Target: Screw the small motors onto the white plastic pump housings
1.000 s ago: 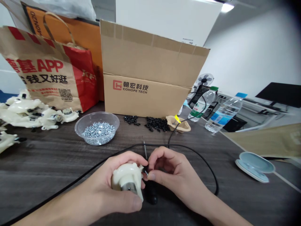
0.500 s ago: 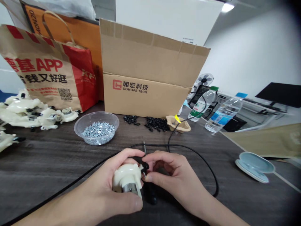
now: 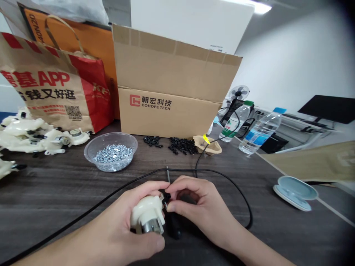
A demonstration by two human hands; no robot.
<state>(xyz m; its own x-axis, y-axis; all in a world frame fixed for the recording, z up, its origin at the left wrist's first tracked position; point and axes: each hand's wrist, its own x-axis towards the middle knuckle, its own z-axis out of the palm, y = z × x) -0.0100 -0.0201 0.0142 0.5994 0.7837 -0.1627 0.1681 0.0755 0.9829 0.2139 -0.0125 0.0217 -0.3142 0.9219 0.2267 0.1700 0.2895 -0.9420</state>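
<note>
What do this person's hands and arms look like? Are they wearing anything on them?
The bare left hand and bare right hand have no gloves, rings or wristbands, and the visible thumbnail looks short. The bare forearms show no sleeves, cables or markings before leaving the picture.

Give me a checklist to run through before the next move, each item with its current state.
1. Left hand firmly around the white plastic housing: ok.
2. Right hand holding the black-handled screwdriver: cannot tell, the fingers hide the contact.
3. Black cable away from the work: not ok, it runs just behind the hands.
4. Clear bowl of silver screws within sight and upright: ok.
5. Work point on the housing visible: not ok, the fingers cover it.
</note>
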